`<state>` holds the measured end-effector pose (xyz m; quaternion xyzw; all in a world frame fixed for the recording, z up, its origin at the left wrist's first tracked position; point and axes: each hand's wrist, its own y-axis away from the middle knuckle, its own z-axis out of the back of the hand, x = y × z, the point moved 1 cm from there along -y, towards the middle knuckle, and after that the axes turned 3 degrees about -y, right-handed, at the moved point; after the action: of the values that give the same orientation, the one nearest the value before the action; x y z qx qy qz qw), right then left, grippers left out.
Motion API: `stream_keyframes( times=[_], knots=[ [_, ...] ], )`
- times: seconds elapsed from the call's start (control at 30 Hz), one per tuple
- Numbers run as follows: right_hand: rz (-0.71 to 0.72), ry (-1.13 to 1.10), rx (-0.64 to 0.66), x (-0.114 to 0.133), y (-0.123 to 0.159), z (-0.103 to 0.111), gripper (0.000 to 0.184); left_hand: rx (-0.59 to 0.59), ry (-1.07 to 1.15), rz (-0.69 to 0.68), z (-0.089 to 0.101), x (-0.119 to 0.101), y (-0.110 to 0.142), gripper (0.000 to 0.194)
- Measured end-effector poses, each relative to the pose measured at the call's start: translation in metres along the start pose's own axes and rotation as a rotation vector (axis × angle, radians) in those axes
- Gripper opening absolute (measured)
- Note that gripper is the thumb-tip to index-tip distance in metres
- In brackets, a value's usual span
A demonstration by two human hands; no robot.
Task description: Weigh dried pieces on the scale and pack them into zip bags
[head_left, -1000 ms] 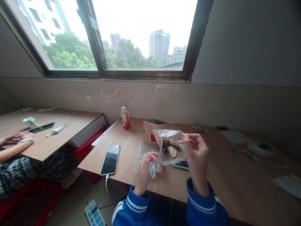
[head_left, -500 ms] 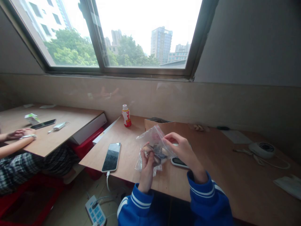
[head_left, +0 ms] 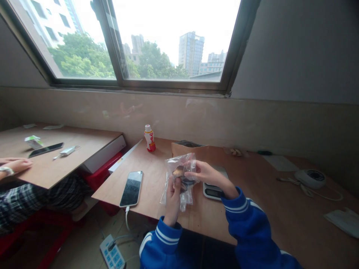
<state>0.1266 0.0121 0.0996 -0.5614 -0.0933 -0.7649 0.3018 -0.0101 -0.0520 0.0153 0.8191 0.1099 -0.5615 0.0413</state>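
A clear plastic bag [head_left: 181, 175] with brown dried slices inside is held in front of me above the wooden table [head_left: 275, 213]. My left hand [head_left: 173, 194] grips the bag from below, fingers closed on it. My right hand [head_left: 206, 173] pinches the bag's upper right side. Under the bag, a second crumpled clear bag [head_left: 183, 201] lies on the table. A small digital scale [head_left: 214, 190] sits just right of my hands, partly hidden by my right wrist.
A phone [head_left: 131, 188] on a charging cable lies left of my hands. A small red-and-white bottle [head_left: 149, 139] and a brown paper bag [head_left: 193, 149] stand behind. A white round device [head_left: 310, 177] with a cord lies far right. Another person's hand [head_left: 14, 166] rests on the left table.
My right hand lowered the bag from held-up height and moved left toward my left hand, which then took hold of it. The scale became more visible.
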Motion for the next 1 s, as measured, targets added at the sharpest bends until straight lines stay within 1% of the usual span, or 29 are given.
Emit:
stream_keyframes(
  times=[0.1,0.17,0.2,0.37,0.57,0.67,0.77,0.87,0.93,1.0],
  knots=[
    [0.022,0.017,-0.065,-0.002,-0.002,-0.005,0.039,0.024,0.037,0.002,-0.002,-0.001,-0.002,0.04],
    [0.015,0.018,-0.131,-0.005,-0.004,-0.006,0.039,0.019,0.086,0.033,-0.003,0.001,-0.003,0.04],
    [0.012,0.0,-0.13,-0.007,-0.004,-0.006,0.039,0.013,0.12,0.052,-0.004,0.001,-0.003,0.041],
    [0.001,-0.091,0.054,-0.014,-0.005,-0.007,0.041,-0.03,0.265,0.101,-0.008,0.004,-0.003,0.043],
    [-0.032,-0.186,0.071,-0.014,-0.006,-0.008,0.044,-0.011,0.247,0.121,-0.004,0.01,-0.006,0.043],
    [-0.062,-0.257,0.011,-0.015,-0.008,-0.008,0.041,-0.024,0.29,0.149,-0.005,0.01,-0.006,0.044],
    [-0.104,-0.294,-0.127,-0.02,-0.01,-0.007,0.038,-0.015,0.374,0.146,-0.01,0.005,-0.007,0.047],
    [-0.14,-0.316,-0.246,-0.024,-0.011,-0.006,0.039,-0.013,0.426,0.141,-0.012,0.0,-0.008,0.052],
    [-0.151,-0.338,-0.268,-0.025,-0.011,-0.007,0.041,-0.022,0.435,0.138,-0.012,0.001,-0.009,0.053],
    [-0.161,-0.367,-0.233,-0.025,-0.011,-0.008,0.041,-0.023,0.43,0.129,-0.011,0.003,-0.01,0.053]
  ],
)
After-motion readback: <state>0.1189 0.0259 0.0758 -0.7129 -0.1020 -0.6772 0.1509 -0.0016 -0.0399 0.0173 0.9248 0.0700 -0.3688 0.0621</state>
